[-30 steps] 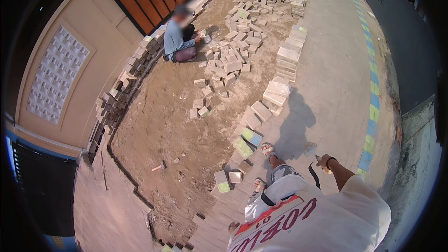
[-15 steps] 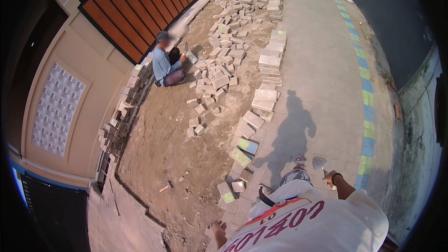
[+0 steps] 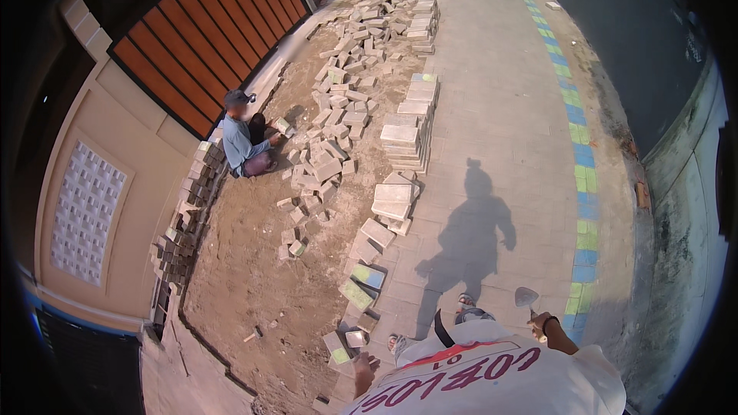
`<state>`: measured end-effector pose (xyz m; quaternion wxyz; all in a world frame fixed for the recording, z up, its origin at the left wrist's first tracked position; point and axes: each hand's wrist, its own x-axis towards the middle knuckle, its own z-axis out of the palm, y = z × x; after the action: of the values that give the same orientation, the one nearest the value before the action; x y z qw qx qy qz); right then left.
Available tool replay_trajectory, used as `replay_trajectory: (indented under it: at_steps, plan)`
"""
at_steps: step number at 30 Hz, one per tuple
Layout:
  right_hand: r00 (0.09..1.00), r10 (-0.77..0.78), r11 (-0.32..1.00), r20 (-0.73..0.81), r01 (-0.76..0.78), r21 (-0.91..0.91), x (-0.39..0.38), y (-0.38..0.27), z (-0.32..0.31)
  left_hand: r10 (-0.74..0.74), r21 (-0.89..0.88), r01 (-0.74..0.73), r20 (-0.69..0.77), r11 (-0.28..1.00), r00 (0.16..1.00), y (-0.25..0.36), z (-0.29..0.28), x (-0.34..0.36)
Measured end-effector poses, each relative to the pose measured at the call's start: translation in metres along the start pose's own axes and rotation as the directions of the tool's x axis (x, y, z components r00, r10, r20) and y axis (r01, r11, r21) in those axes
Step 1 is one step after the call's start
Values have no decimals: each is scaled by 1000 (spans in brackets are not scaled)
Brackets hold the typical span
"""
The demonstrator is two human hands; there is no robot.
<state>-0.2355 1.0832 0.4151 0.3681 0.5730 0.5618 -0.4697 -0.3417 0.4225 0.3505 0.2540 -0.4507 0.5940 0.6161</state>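
Note:
My right hand (image 3: 543, 327) grips the handle of a pointing trowel (image 3: 526, 297), its blade held out ahead over the paved lane. On the other side of my white shirt, my left hand (image 3: 365, 369) hangs low with its fingers stretched, holding nothing. Closest to it are a grey paving block with a green patch (image 3: 336, 346) and a smaller pale block (image 3: 356, 339), at the edge of the dug-out strip. Whether the left hand touches them I cannot tell. Further along that edge lie a green-topped block (image 3: 355, 296) and a blue-and-green one (image 3: 368, 277).
A co-worker in blue (image 3: 244, 142) sits on the sand, holding a block (image 3: 284, 126). A heap of loose blocks (image 3: 330, 165) fills the strip's middle. Block stacks (image 3: 401, 137) line the lane; others (image 3: 178, 238) stand by the wall. A hammer (image 3: 253, 334) lies on the sand.
The view has shifted, and the scene sits further left. My left hand is now beside the nearest blocks. My right hand still carries the trowel. Someone in orange shows at the far gate.

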Motion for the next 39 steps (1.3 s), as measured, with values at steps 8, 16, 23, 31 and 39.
replay_trajectory:
  at_steps: [8, 16, 23, 31, 39]
  plan:
    - [989, -30, 919, -144, 84, 384, 18, -9, -96, 16, 167, -20, 26, 986, 1000, 51, 128, -16]
    - [994, -105, 932, 32, 88, 350, 41, -40, -72, -32, 217, 32, -2, 976, 999, 108, 172, 0]
    - [966, -248, 897, 70, 256, -361, 180, -52, -51, -150, 294, 171, -95, 940, 984, 138, 236, 67]
    - [946, -324, 903, 33, 319, -287, 189, -168, -163, -17, 306, 5, 36, 952, 999, 263, 372, 112]
    - [985, -47, 849, -168, 128, 512, 102, -333, -210, 294, 172, -303, 76, 937, 953, 430, 497, 147]
